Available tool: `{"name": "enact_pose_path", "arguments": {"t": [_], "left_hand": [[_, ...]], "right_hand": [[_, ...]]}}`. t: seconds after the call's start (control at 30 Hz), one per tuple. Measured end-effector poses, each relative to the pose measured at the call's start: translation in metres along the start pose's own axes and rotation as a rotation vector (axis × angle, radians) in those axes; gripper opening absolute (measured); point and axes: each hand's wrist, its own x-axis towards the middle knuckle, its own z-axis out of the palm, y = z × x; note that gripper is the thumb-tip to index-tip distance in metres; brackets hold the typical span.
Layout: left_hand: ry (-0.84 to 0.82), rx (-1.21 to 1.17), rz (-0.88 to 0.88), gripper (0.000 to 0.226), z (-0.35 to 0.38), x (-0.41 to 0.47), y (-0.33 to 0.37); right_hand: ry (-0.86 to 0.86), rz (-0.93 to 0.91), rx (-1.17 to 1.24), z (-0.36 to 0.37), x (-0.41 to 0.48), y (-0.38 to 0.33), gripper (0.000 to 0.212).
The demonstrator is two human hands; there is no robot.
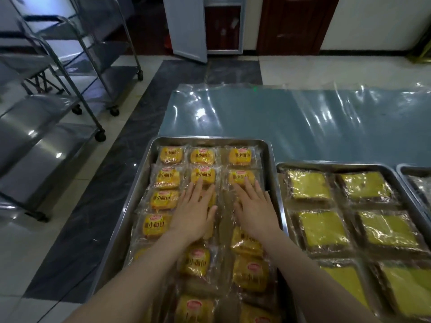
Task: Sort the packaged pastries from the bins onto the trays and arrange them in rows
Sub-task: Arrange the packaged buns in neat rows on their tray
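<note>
— Where are the packaged pastries (202, 156)?

— In the steel tray (210, 139) at the lower centre of the frame. They lie in three columns running away from the camera: orange-yellow buns in clear wrappers with red labels. The packets in the near rows overlap a little and are less even than the far ones.

— And the hands?

— Both lie palm down on the packets in the middle of that tray. The left hand (194, 213) rests on the middle column and the right hand (254, 210) on the right column. A narrow strip of wrapper shows between them.

— Are they holding anything?

— No. The fingers (199, 185) of both hands are straight and slightly spread, released and flat on the wrappers. Their tips touch the packets in the second row from the far end.

— What else is on the worktop (279, 122)?

— A wrinkled clear plastic sheet (349, 106) covers it. Just beside the first tray, at the right of the frame, a second tray (335, 165) holds wrapped yellow-green square cakes (323, 227) in rows. The corner of a third tray (412, 169) shows at the right edge.

— And further out?

— Steel trolleys (58, 89) on castors stand on the tiled floor at the upper left.
</note>
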Motion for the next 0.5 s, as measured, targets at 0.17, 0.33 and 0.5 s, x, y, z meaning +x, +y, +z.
{"name": "enact_pose_path", "arguments": {"t": [0.17,0.33,0.5], "left_hand": [[-0.08,0.011,-0.004,0.062,0.006,0.043,-0.005],[-0.115,0.045,0.004,0.065,0.015,0.059,-0.011],[-0.059,0.057,0.043,0.068,0.02,0.043,-0.011]], "right_hand": [[-0.114,-0.012,-0.146,0.015,0.03,0.01,0.058],[-0.075,0.042,-0.157,0.021,0.037,0.011,0.062],[0.006,0.065,-0.161,0.021,0.022,0.01,0.066]]}}
